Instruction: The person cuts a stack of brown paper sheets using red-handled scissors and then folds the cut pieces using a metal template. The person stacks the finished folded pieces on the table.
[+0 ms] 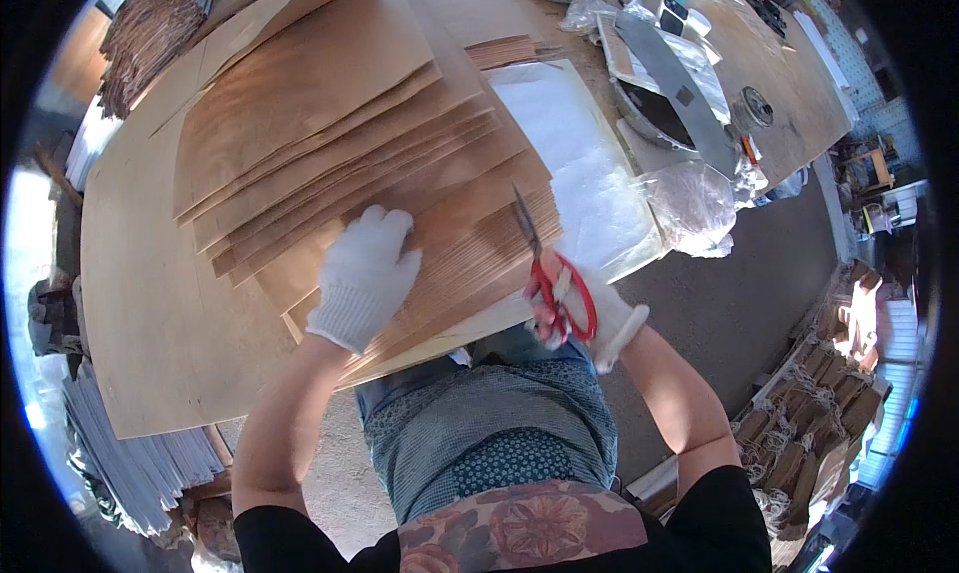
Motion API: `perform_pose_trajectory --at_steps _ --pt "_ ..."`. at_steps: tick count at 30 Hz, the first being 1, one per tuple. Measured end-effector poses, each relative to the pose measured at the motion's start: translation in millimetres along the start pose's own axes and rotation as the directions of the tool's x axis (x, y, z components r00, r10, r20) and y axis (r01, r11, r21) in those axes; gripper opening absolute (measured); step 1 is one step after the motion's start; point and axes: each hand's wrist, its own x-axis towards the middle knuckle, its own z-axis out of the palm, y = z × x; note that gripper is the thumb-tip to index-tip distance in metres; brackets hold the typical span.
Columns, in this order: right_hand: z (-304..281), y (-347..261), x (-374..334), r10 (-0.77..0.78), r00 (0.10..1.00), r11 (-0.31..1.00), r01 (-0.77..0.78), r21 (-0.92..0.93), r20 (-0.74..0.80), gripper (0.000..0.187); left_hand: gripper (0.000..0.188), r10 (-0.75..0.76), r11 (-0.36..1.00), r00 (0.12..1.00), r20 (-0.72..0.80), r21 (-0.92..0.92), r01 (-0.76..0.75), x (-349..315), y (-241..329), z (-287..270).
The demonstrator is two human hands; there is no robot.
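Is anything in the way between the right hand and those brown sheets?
Nothing visible, apart from the scissors that the right hand itself holds; their blades point out over the right side of the brown sheets. The left hand lies on the sheets too, but off to the left of the blades.

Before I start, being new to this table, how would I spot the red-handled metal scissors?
Find the wide pale wooden table, then the fanned stack of flat brown paper sheets on it. By the stack's near right corner, the person's right hand, in a white glove, holds the scissors. Their bright red handles set them apart from the brown and white around them.
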Motion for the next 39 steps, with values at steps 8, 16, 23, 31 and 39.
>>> perform_pose_trajectory --at_steps 8,16,23,31,39 --pt "44.5 67.1 12.7 -0.049 0.970 0.977 -0.003 0.214 0.237 0.055 0.047 0.120 0.934 0.945 0.305 -0.357 -0.003 20.8 -41.8 -18.9" --pt "178.7 98.4 30.9 0.047 0.903 0.877 0.167 -0.450 0.427 0.043 0.058 0.113 0.937 0.865 0.488 -0.341 0.070 31.4 -34.6 -50.5" --pt "163.3 91.3 37.8 0.102 0.851 0.957 0.057 -0.283 0.514 0.031 0.032 0.439 0.836 0.879 0.184 0.273 -0.475 32.5 -65.7 -48.4" --pt "133.6 81.2 9.3 0.068 0.902 0.994 -0.099 0.050 0.425 0.021 0.019 0.409 0.856 0.523 -0.748 0.513 0.065 74.9 -47.3 -234.4" --pt "106.5 49.6 10.6 -0.154 0.978 0.898 0.079 0.434 0.141 0.033 0.040 0.228 0.972 0.839 -0.493 0.059 -0.229 -3.4 8.4 -44.6"
